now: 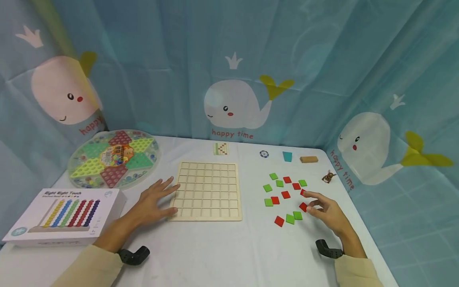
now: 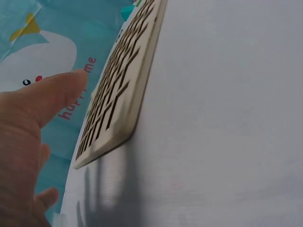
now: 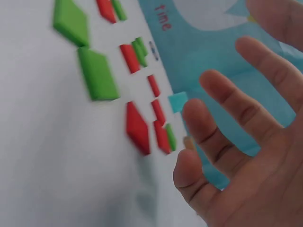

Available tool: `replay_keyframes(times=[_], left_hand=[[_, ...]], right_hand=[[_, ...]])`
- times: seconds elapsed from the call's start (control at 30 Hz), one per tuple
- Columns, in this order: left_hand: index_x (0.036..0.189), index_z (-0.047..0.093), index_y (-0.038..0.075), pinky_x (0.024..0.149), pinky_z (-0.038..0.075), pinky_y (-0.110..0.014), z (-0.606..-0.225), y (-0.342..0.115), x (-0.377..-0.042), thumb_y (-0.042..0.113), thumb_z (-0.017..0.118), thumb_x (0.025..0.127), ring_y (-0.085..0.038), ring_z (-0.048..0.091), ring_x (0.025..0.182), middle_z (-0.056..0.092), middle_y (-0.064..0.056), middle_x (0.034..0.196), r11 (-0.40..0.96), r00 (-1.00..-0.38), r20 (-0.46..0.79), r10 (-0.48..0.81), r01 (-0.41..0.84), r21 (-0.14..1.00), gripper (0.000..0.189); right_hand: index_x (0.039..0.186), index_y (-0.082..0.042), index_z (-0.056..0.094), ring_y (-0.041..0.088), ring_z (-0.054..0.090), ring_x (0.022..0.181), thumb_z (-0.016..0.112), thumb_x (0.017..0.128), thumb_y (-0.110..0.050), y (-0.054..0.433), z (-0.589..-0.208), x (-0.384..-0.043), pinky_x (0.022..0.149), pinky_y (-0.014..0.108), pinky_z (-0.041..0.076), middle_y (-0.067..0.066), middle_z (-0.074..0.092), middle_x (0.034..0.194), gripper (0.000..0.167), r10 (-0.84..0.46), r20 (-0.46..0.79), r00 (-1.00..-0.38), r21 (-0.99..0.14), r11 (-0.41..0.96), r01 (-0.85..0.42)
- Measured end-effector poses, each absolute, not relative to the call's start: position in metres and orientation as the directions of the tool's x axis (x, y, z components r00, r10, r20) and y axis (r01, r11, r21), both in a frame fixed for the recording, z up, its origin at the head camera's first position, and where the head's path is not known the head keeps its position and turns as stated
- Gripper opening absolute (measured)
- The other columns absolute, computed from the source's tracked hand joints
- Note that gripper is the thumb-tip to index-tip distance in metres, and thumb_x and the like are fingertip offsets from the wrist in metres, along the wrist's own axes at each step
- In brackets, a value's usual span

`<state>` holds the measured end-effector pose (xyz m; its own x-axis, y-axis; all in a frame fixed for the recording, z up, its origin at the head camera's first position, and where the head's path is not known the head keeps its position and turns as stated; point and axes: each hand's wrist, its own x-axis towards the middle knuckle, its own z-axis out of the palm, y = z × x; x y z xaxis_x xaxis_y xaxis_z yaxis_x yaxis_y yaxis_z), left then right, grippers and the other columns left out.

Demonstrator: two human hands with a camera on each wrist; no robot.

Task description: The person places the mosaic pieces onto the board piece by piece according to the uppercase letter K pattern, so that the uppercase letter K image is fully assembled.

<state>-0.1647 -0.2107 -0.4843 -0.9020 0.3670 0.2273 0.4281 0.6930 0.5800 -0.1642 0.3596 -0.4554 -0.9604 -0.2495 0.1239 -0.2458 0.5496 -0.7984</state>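
Note:
A pale wooden board (image 1: 208, 190) with a grid of square recesses lies flat in the middle of the table. My left hand (image 1: 152, 202) is at its left side, fingers spread, and the left wrist view has the thumb (image 2: 59, 94) in front of the grid. Whether this hand touches the board I cannot tell. My right hand (image 1: 328, 213) hovers at the right side of several scattered red and green square tiles. Its nearest red tile (image 1: 303, 207) is close to the thumb. In the right wrist view the fingers (image 3: 227, 101) are loosely bent, holding nothing.
A boxed bead toy (image 1: 71, 215) and a round Chinese checkers board (image 1: 114, 157) are on the left. Along the back lie a small pattern card (image 1: 220, 148), a round chip (image 1: 264, 154), a teal piece (image 1: 287, 156) and a wooden block (image 1: 308, 159). A small brown figurine (image 1: 328, 176) stands near the right edge.

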Motion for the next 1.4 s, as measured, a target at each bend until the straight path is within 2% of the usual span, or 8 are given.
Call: replay_keyframes(times=[0.13,0.3,0.47,0.8,0.97,1.07,1.23,1.4], left_hand=[[0.138,0.057,0.017,0.098,0.016,-0.07,-0.491,-0.213,-0.164,0.043,0.075,0.081,-0.05,0.019,0.137,0.035,-0.011,0.152,0.689,-0.892,0.237,0.384,0.448,0.57,0.065],[0.131,0.063,0.016,0.099,0.014,-0.069,-0.497,-0.214,-0.162,0.042,0.075,0.081,-0.05,0.018,0.136,0.037,-0.011,0.151,0.681,-0.885,0.247,0.395,0.463,0.567,0.058],[0.128,0.065,0.014,0.098,0.012,-0.068,-0.503,-0.216,-0.16,0.041,0.075,0.08,-0.051,0.02,0.135,0.039,-0.014,0.149,0.686,-0.878,0.249,0.408,0.475,0.551,0.055],[0.123,0.068,0.01,0.098,0.011,-0.067,-0.506,-0.216,-0.16,0.04,0.076,0.08,-0.046,0.029,0.134,0.048,-0.013,0.143,0.707,-0.88,0.278,0.386,0.475,0.523,0.053],[0.123,0.068,0.01,0.1,0.011,-0.066,-0.507,-0.216,-0.161,0.04,0.077,0.078,-0.045,0.029,0.134,0.048,-0.012,0.143,0.726,-0.891,0.264,0.368,0.453,0.518,0.054],[0.123,0.068,0.01,0.101,0.011,-0.066,-0.508,-0.215,-0.162,0.041,0.077,0.079,-0.044,0.029,0.135,0.047,-0.011,0.143,0.727,-0.895,0.259,0.364,0.447,0.522,0.054],[0.123,0.068,0.011,0.102,0.01,-0.066,-0.509,-0.212,-0.163,0.043,0.075,0.08,-0.043,0.028,0.136,0.046,-0.011,0.144,0.728,-0.899,0.25,0.36,0.439,0.527,0.054],[0.123,0.068,0.011,0.103,0.009,-0.065,-0.508,-0.209,-0.163,0.042,0.076,0.08,-0.043,0.027,0.136,0.046,-0.011,0.144,0.731,-0.901,0.239,0.361,0.433,0.528,0.054]], right_hand=[[0.132,0.0,0.055,0.026,0.056,0.099,0.066,0.091,-0.007,0.358,-0.462,-0.156,0.076,0.031,0.052,0.018,0.057,0.127,0.043,-0.231,0.077,-0.97,-0.814,0.547,-0.195],[0.129,0.006,0.056,0.03,0.057,0.094,0.065,0.09,-0.001,0.357,-0.47,-0.148,0.071,0.031,0.052,0.025,0.058,0.122,0.041,-0.228,0.063,-0.972,-0.835,0.522,-0.176],[0.125,0.006,0.059,0.026,0.057,0.088,0.066,0.089,0.002,0.358,-0.482,-0.145,0.07,0.028,0.05,0.023,0.06,0.118,0.037,-0.275,0.1,-0.956,-0.835,0.5,-0.231],[0.119,-0.002,0.067,0.021,0.053,0.09,0.071,0.087,-0.007,0.357,-0.492,-0.142,0.067,0.026,0.043,0.012,0.06,0.122,0.032,-0.286,0.152,-0.946,-0.788,0.542,-0.291],[0.116,0.003,0.066,0.024,0.052,0.087,0.07,0.085,0.001,0.348,-0.48,-0.139,0.064,0.026,0.042,0.017,0.06,0.119,0.031,-0.31,0.196,-0.93,-0.743,0.571,-0.348],[0.116,0.006,0.065,0.027,0.05,0.084,0.07,0.084,0.005,0.346,-0.475,-0.138,0.063,0.027,0.041,0.018,0.061,0.11,0.032,-0.323,0.216,-0.921,-0.723,0.581,-0.373],[0.127,-0.006,0.062,0.019,0.048,0.088,0.071,0.085,-0.001,0.353,-0.488,-0.144,0.069,0.026,0.04,0.006,0.058,0.102,0.044,-0.272,0.156,-0.95,-0.682,0.666,-0.303],[0.13,-0.011,0.062,0.019,0.048,0.093,0.072,0.082,0.0,0.349,-0.492,-0.145,0.078,0.034,0.044,0.004,0.057,0.118,0.05,-0.234,0.12,-0.965,-0.621,0.741,-0.257]])
